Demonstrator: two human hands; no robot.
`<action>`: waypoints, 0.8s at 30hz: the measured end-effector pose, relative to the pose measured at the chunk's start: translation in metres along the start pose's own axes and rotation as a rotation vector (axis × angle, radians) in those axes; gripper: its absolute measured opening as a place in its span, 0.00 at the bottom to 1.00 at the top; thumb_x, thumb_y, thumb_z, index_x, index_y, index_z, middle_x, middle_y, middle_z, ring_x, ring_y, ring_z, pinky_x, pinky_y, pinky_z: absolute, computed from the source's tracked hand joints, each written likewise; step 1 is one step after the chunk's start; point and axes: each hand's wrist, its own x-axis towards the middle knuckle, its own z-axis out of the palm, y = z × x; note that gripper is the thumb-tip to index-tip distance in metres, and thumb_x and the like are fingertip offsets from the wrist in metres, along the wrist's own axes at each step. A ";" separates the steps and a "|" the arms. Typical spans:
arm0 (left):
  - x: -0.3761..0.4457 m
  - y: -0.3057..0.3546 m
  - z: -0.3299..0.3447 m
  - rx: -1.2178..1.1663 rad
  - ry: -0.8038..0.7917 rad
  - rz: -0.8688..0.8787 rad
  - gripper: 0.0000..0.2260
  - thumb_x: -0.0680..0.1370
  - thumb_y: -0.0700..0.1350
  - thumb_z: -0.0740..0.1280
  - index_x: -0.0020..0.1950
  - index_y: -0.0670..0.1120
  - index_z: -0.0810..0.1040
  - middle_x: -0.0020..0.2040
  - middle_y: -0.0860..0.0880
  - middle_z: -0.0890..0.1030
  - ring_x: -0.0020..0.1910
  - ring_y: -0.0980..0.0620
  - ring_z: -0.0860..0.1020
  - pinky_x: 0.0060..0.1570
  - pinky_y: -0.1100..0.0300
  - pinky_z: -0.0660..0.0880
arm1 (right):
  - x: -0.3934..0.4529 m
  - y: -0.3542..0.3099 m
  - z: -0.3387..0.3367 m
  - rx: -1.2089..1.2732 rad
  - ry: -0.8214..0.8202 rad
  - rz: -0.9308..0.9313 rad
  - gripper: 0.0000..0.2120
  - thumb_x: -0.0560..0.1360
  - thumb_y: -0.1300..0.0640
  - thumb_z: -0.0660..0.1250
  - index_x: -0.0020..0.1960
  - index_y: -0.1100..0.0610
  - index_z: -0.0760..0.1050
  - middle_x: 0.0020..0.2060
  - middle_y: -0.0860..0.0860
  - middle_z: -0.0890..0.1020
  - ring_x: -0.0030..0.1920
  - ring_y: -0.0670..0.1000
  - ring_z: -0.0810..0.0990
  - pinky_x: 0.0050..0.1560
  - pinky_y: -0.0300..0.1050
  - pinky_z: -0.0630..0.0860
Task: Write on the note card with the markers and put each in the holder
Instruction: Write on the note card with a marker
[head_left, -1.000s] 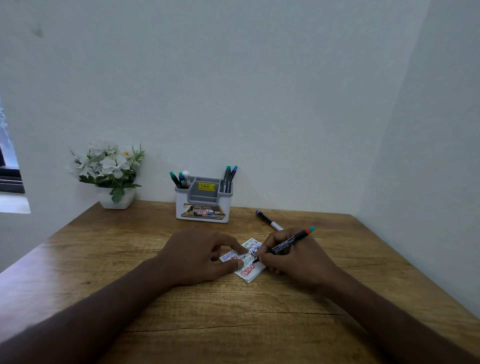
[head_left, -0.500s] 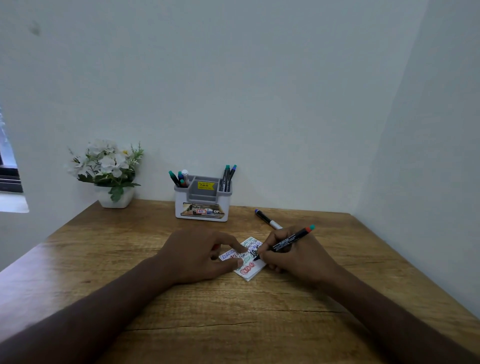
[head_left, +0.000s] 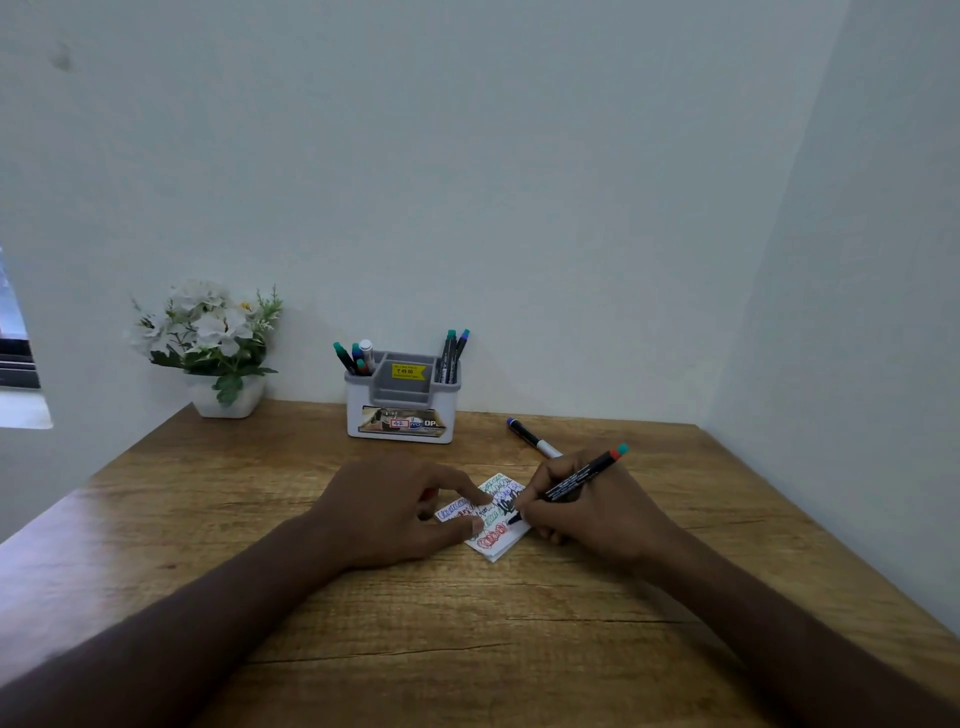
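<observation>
A small white note card (head_left: 493, 535), covered in coloured scribbles, lies on the wooden table (head_left: 467, 649). My left hand (head_left: 395, 512) presses it down with index finger and thumb. My right hand (head_left: 587, 512) grips a black marker (head_left: 571, 480) with a red and teal end, its tip touching the card by a black scribble. A white and grey holder (head_left: 402, 400) stands at the back against the wall with several markers upright in its left and right slots. Another marker (head_left: 532, 437) with a blue cap lies loose on the table behind my right hand.
A white pot of white flowers (head_left: 213, 348) stands at the back left corner. Walls close the table at the back and on the right. A window edge (head_left: 15, 374) shows at the far left.
The marker tip has shifted slightly over the card as the right hand writes. The left hand stays pressed on the card.
</observation>
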 end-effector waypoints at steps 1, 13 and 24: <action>0.000 0.000 0.000 -0.001 -0.004 0.000 0.18 0.76 0.73 0.62 0.64 0.72 0.77 0.33 0.58 0.75 0.36 0.59 0.75 0.33 0.64 0.63 | 0.000 0.000 0.000 0.004 -0.006 0.002 0.03 0.75 0.59 0.76 0.43 0.55 0.87 0.37 0.53 0.89 0.34 0.46 0.85 0.39 0.39 0.83; 0.000 -0.001 0.001 0.002 0.017 0.010 0.18 0.76 0.73 0.62 0.64 0.73 0.76 0.33 0.58 0.76 0.37 0.61 0.75 0.32 0.64 0.62 | -0.001 0.000 -0.001 0.002 -0.004 -0.017 0.03 0.75 0.60 0.76 0.42 0.55 0.87 0.37 0.54 0.89 0.35 0.49 0.85 0.41 0.46 0.84; 0.000 -0.003 0.001 -0.008 0.022 0.011 0.19 0.75 0.74 0.61 0.64 0.74 0.75 0.34 0.58 0.77 0.39 0.62 0.76 0.32 0.63 0.64 | -0.001 -0.001 -0.001 0.020 0.029 -0.001 0.03 0.75 0.60 0.77 0.43 0.57 0.87 0.37 0.52 0.89 0.34 0.46 0.84 0.38 0.40 0.83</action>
